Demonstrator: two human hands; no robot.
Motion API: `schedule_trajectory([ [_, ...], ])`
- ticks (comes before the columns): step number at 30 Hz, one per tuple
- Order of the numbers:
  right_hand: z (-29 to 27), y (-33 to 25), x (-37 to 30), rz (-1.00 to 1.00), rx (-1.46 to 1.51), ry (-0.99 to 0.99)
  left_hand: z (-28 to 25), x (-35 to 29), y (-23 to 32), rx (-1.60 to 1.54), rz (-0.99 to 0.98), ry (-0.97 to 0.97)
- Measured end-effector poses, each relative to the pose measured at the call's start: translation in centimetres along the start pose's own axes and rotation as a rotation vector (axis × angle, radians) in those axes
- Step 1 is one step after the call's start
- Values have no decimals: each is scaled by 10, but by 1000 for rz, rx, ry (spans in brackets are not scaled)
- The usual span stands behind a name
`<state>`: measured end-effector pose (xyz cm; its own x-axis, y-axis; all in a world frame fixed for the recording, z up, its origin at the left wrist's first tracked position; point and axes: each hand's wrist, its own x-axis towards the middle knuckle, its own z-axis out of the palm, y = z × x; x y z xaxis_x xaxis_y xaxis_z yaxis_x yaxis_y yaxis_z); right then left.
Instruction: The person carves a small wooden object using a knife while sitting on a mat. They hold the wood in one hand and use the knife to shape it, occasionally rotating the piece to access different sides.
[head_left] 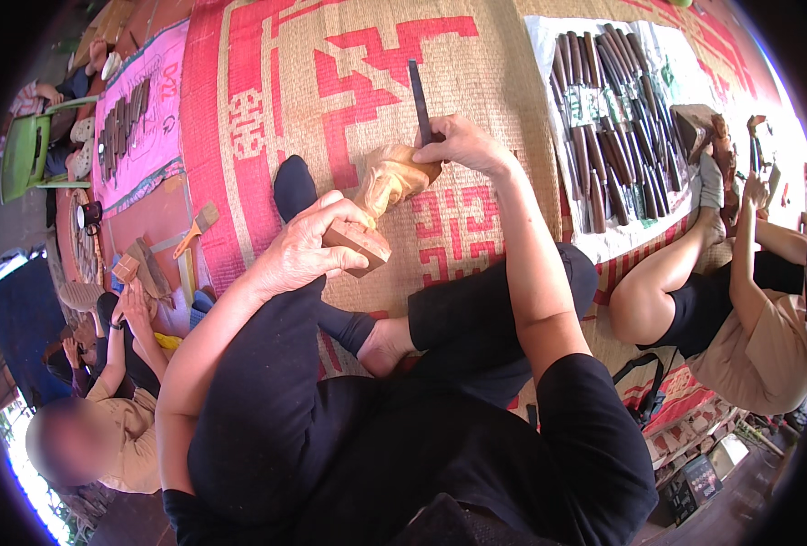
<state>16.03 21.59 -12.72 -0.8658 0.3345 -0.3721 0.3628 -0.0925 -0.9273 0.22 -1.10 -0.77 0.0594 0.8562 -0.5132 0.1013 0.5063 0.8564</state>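
Note:
A carved wooden figure (392, 173) on a squarish base is tilted over my lap, its head end toward the upper right. My left hand (305, 244) is closed around the base, thumb on the near side. My right hand (469, 147) is at the figure's upper end, fingers pinched on a dark, flat, narrow metal tool (419, 91) that points away from me. The tool's other end is hidden by my fingers and the figure, so I cannot make out its exact kind.
Rows of dark-handled carving tools (608, 127) lie on a white sheet at the right. More tools (126, 127) rest on a pink cloth at the left, near a brush (196, 229). People work wood on both sides. A woven red-and-tan mat (367, 45) lies beneath.

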Motion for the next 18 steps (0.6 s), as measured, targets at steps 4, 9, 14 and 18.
schedule_trajectory([
  [4,-4,-4,-4,5,-108,-34,1,1,2,-29,6,27],
  [9,-5,-2,-4,17,-87,-37,1,1,4,2,2,-10],
  [14,4,-5,-1,36,-84,8,1,1,7,361,180,-50],
  [18,10,-4,2,44,-32,-26,4,2,12,433,144,-94],
])
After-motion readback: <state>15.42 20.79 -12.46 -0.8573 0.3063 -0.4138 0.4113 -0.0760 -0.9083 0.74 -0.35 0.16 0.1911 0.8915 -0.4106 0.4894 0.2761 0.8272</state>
